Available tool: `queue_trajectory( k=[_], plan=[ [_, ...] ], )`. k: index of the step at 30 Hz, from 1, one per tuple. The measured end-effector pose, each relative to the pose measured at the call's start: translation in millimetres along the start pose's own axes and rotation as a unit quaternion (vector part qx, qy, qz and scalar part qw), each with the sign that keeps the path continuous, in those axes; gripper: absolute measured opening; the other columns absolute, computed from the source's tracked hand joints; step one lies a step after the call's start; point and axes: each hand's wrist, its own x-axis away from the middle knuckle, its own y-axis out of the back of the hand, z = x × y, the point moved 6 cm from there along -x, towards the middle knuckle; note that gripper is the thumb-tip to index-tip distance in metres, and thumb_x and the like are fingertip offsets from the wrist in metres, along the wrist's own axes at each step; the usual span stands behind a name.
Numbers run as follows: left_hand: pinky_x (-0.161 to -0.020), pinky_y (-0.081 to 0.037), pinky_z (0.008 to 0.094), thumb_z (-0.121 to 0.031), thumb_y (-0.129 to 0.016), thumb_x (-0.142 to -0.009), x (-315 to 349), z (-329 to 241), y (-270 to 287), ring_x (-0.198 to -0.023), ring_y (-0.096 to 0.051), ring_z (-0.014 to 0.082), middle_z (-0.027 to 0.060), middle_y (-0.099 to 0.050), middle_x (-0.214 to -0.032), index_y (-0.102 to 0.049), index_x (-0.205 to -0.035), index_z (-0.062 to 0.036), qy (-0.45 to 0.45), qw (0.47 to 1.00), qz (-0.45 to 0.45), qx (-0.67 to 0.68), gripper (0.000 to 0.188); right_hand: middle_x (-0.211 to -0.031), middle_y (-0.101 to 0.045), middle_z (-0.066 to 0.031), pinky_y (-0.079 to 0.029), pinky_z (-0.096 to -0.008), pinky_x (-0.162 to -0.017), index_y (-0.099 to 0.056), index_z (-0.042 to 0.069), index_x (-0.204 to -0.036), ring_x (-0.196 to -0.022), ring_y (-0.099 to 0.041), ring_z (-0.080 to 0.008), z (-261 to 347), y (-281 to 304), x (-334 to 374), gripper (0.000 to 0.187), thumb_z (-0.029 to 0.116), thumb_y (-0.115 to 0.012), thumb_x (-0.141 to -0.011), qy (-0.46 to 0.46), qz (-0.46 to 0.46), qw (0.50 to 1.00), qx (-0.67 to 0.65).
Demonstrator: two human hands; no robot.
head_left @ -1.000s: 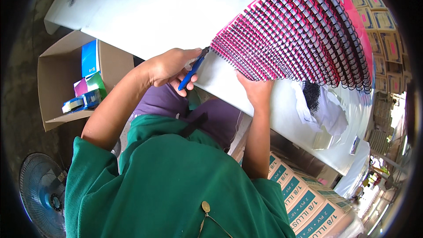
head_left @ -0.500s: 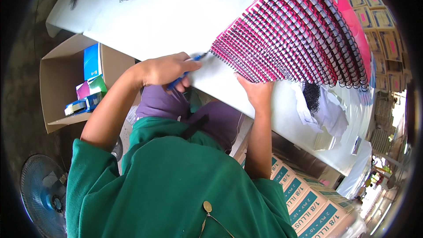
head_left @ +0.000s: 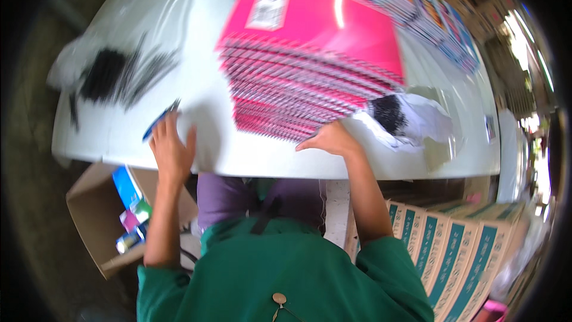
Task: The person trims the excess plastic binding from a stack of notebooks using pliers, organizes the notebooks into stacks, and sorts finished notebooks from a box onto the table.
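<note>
A tall stack of pink spiral-bound notebooks [head_left: 325,21] stands on the white table, its coil edges facing me. My right hand [head_left: 335,139] rests against the bottom near edge of the stack, thumb stretched out to the left; some of its fingers are hidden. On the left, blue-handled pliers [head_left: 159,121] lie on the table at the fingertips of my left hand [head_left: 171,150]. That hand is open, palm down, with its thumb apart from the fingers.
Loose black binding coils [head_left: 110,74] lie at the table's left. Right of the stack is crumpled white wrapping [head_left: 426,122] with black coils. More books [head_left: 429,15] are stacked at the far right. Below the table are a cardboard box [head_left: 95,220] and several packed cartons [head_left: 447,256].
My left hand has moved left, away from the coil ends, and opened over the pliers, now on the table. The view has turned, so the stack appears nearer the middle.
</note>
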Motion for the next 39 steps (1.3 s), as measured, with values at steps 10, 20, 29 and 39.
queue_trajectory(
  k=[10, 20, 29, 39],
  plan=[
    [-0.109, -0.014, 0.0483, -0.052, -0.056, -0.082, 46.0, -93.9, -49.2, -0.131, -0.027, 0.0406, 0.0310, -0.031, -0.137, -0.018, -0.137, 0.0115, -0.116, 0.987, 0.100, 0.056, 0.092, -0.131, -0.045, -0.0222, -0.034, -0.0404, -0.103, 0.000, 0.000, -0.144, -0.121, -0.039, -0.0407, -2.0, 10.1, -7.9, 0.142, 0.026, -0.089, -0.036, 0.169, -0.086, 0.982, 0.010],
    [-0.109, -0.015, 0.0496, -0.054, -0.055, -0.083, 42.9, -100.4, -63.3, -0.131, -0.028, 0.0405, 0.0330, -0.031, -0.136, -0.018, -0.134, 0.0143, -0.098, 0.992, 0.079, 0.020, 0.092, -0.128, -0.049, -0.0197, -0.037, -0.0400, -0.100, 0.002, 0.001, -0.144, -0.118, -0.042, -0.0406, -1.3, 13.1, 0.1, 0.141, 0.025, -0.089, -0.039, 0.152, -0.100, 0.983, 0.011],
    [-0.109, -0.017, 0.0468, -0.053, -0.057, -0.081, 43.9, -98.4, -64.2, -0.128, -0.032, 0.0398, 0.0323, -0.037, -0.132, -0.023, -0.132, 0.0158, -0.086, 0.995, 0.054, 0.007, 0.092, -0.127, -0.050, -0.0204, -0.036, -0.0388, -0.101, 0.008, -0.004, -0.141, -0.118, -0.043, -0.0402, -0.5, 13.3, 1.7, 0.141, 0.024, -0.088, -0.042, 0.145, -0.111, 0.983, 0.020],
    [-0.107, -0.017, 0.0502, -0.054, -0.057, -0.080, 37.8, -102.1, -58.8, -0.126, -0.032, 0.0418, 0.0308, -0.034, -0.135, -0.020, -0.135, 0.0124, -0.077, 0.994, 0.062, 0.038, 0.094, -0.124, -0.051, -0.0227, -0.034, -0.0423, -0.101, 0.005, -0.005, -0.141, -0.117, -0.044, -0.0432, 7.8, 12.9, 7.5, 0.139, 0.025, -0.089, -0.043, 0.108, -0.111, 0.988, 0.012]
  ],
)
